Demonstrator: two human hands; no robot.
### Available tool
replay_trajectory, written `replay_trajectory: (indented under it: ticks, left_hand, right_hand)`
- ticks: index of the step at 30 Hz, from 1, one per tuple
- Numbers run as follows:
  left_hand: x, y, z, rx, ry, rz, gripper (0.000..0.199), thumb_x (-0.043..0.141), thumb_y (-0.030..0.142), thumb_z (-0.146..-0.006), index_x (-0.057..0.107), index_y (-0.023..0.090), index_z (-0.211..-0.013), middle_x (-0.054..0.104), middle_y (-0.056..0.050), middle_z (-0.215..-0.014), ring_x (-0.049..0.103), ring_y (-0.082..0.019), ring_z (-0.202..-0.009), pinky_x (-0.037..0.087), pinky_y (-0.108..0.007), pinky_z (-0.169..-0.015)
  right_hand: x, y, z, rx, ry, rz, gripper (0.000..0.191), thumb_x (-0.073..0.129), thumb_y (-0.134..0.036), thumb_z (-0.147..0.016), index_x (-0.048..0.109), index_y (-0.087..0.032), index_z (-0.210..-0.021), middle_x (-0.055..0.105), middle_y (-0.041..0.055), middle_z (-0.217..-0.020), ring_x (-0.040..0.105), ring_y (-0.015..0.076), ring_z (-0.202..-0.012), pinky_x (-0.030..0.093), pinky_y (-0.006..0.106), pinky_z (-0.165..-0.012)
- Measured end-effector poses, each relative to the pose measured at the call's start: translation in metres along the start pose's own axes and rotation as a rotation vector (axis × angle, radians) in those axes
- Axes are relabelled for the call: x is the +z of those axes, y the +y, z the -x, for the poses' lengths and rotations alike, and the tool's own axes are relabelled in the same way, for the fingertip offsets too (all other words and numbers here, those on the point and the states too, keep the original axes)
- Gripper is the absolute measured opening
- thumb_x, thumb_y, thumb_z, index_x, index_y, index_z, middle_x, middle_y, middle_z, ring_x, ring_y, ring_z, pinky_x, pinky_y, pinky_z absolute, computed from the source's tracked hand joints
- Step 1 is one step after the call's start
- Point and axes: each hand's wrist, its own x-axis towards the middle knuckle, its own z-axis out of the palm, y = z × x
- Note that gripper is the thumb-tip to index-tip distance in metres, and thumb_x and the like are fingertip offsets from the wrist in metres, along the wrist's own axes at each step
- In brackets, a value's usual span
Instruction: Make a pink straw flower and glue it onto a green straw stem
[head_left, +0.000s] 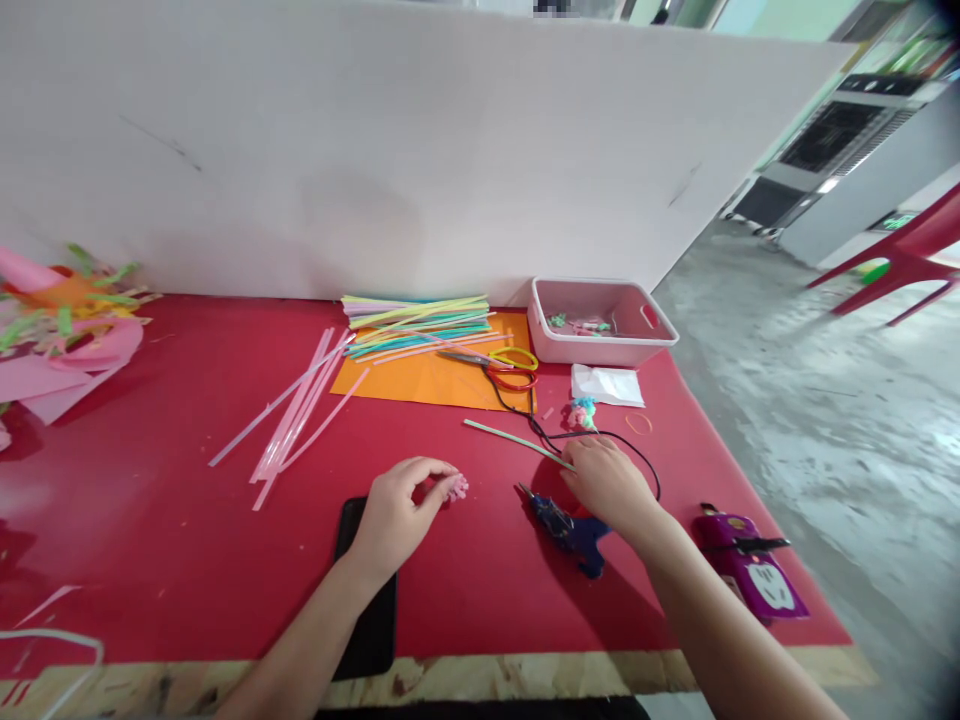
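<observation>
Pinching a pink piece (457,488) above the red table (187,540), the left hand (401,510) is near the phone (382,610); the right hand (609,480) is at the green strip (514,438), its grip unclear.

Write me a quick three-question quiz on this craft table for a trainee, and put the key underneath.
1. True or false: the left hand pinches a small pink piece.
2. Which thing lies partly under the left forearm? A) glue gun B) black phone C) purple socket box
3. Fill in the colour: the scissors lie over the ____ sheet.

Key: 1 true; 2 B; 3 orange.
</observation>
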Motion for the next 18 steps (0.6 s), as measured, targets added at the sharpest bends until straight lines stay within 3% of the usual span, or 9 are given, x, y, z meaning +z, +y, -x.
replay_trajectory:
  ticks: [4, 7, 9, 12, 15, 18]
  left_hand:
    - [0.004, -0.005, 0.002, 0.088, -0.106, -0.095, 0.012, 0.061, 0.025, -0.091, 0.072, 0.023, -0.088, 0.076, -0.003, -0.086, 0.070, -0.019, -0.083, 0.055, -0.032, -0.080]
    - [-0.003, -0.007, 0.003, 0.164, -0.109, -0.156, 0.019, 0.057, 0.020, -0.090, 0.071, 0.023, -0.102, 0.076, -0.005, -0.099, 0.069, -0.021, -0.093, 0.054, -0.034, -0.086]
    - [-0.014, -0.006, -0.002, 0.211, -0.058, -0.193, 0.029, 0.054, 0.016, -0.088, 0.067, 0.022, -0.113, 0.073, -0.008, -0.111, 0.066, -0.023, -0.105, 0.050, -0.038, -0.095]
    - [-0.033, 0.005, -0.019, 0.254, 0.082, -0.242, 0.031, 0.051, 0.012, -0.088, 0.066, 0.021, -0.113, 0.070, -0.010, -0.113, 0.060, -0.026, -0.112, 0.043, -0.042, -0.103]
    - [-0.042, 0.026, -0.044, 0.298, 0.215, -0.306, 0.029, 0.051, 0.016, -0.089, 0.065, 0.021, -0.113, 0.070, -0.011, -0.115, 0.058, -0.028, -0.114, 0.039, -0.042, -0.106]
    - [-0.040, 0.039, -0.071, 0.104, 0.042, -0.255, 0.026, 0.062, 0.028, -0.086, 0.066, 0.021, -0.110, 0.069, -0.012, -0.120, 0.056, -0.032, -0.120, 0.037, -0.044, -0.106]
  right_hand:
    - [0.001, -0.001, -0.005, -0.005, -0.083, 0.195, 0.024, 0.061, -0.034, -0.094, 0.065, -0.013, -0.105, 0.067, 0.0074, -0.109, 0.065, 0.0200, -0.101, 0.054, 0.043, -0.090]
    - [-0.010, -0.010, -0.010, -0.054, -0.093, 0.250, 0.028, 0.061, -0.036, -0.094, 0.063, -0.014, -0.112, 0.067, 0.0077, -0.111, 0.066, 0.0191, -0.097, 0.056, 0.040, -0.085]
    - [-0.023, -0.018, -0.014, -0.098, -0.053, 0.261, 0.029, 0.060, -0.036, -0.095, 0.062, -0.015, -0.114, 0.066, 0.0071, -0.111, 0.066, 0.0187, -0.095, 0.057, 0.040, -0.083]
    - [-0.042, -0.037, -0.025, -0.194, 0.054, 0.258, 0.024, 0.056, -0.033, -0.096, 0.061, -0.015, -0.111, 0.066, 0.0061, -0.106, 0.065, 0.0185, -0.093, 0.054, 0.039, -0.084]
    - [-0.053, -0.064, -0.041, -0.368, 0.146, 0.224, 0.017, 0.048, -0.014, -0.097, 0.061, -0.015, -0.107, 0.066, 0.0098, -0.104, 0.061, 0.0212, -0.099, 0.048, 0.036, -0.087]
    - [-0.057, -0.092, -0.060, -0.549, 0.184, 0.168, 0.020, 0.046, -0.010, -0.096, 0.062, -0.018, -0.104, 0.067, 0.0100, -0.105, 0.059, 0.0211, -0.102, 0.044, 0.032, -0.089]
